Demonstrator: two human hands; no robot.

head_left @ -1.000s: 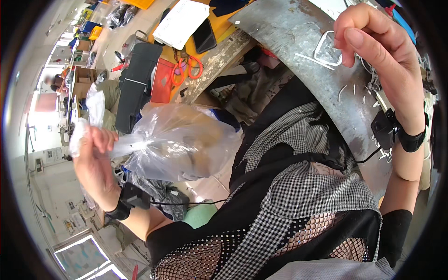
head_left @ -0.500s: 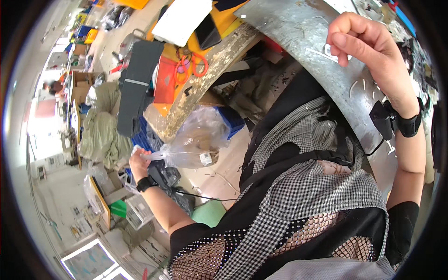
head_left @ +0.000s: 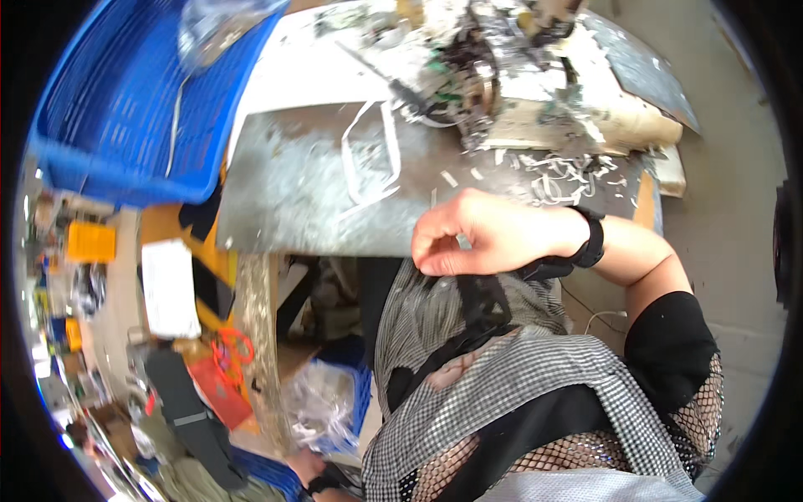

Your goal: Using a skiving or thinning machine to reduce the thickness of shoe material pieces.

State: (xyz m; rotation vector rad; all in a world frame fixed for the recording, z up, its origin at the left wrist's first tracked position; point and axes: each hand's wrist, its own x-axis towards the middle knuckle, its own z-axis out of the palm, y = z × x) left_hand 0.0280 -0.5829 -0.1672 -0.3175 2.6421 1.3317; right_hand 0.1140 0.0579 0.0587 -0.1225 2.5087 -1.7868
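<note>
My right hand (head_left: 473, 235) hovers over the near edge of a grey metal sheet (head_left: 284, 180). Its fingers are loosely curled toward the thumb, and I see nothing between them. On the sheet, beyond this hand, lies a bent white strip forming an open loop (head_left: 349, 163). Low in the picture, my left hand (head_left: 308, 463) is beside a clear plastic bag (head_left: 322, 402), which sits against a blue crate (head_left: 362, 389) below the table. Blur and the picture's edge hide the left fingers, so whether they grip the bag is unclear.
A large blue basket (head_left: 125, 180) stands at the far left. White scraps (head_left: 569, 177) and a pale roll (head_left: 619, 125) are at the right. Orange-handled scissors (head_left: 232, 351), a red packet (head_left: 219, 393) and a dark grey case (head_left: 188, 418) lie to the left.
The view has swung toward the metal sheet. My right hand has come down toward my lap from above the sheet. My left hand, earlier gripping the bag's neck, is now blurred beside it.
</note>
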